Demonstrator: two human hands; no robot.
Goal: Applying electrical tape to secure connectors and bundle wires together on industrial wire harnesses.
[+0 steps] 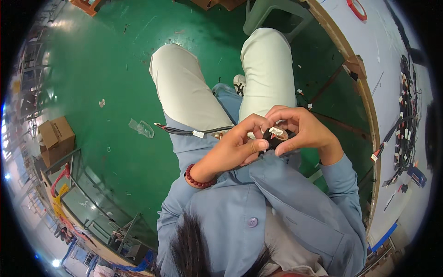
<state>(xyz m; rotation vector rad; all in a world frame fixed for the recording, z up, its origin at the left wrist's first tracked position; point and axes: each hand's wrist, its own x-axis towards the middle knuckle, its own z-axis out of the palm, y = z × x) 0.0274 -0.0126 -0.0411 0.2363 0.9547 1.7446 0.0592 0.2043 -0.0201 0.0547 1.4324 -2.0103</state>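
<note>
Both my hands meet over my lap. My left hand (235, 145), with a red bead bracelet at the wrist, is closed in a pinch on a black cable harness (177, 131). The harness runs out leftward across my thigh and bears a white connector (198, 134). My right hand (305, 129) curls round what looks like a roll of black tape (283, 135) with a brown core, close against the left fingertips. Between the hands a white plug (275, 132) shows in front of the roll. My fingers hide the exact spot where cable and tape meet.
At the right stands a white-topped table (385, 92) with a pile of black cable harnesses (405, 134) and a red tape roll (356, 10). A green stool (277, 16) is ahead. Left are a cardboard box (57, 138) and a clear plastic piece (141, 128) on the green floor.
</note>
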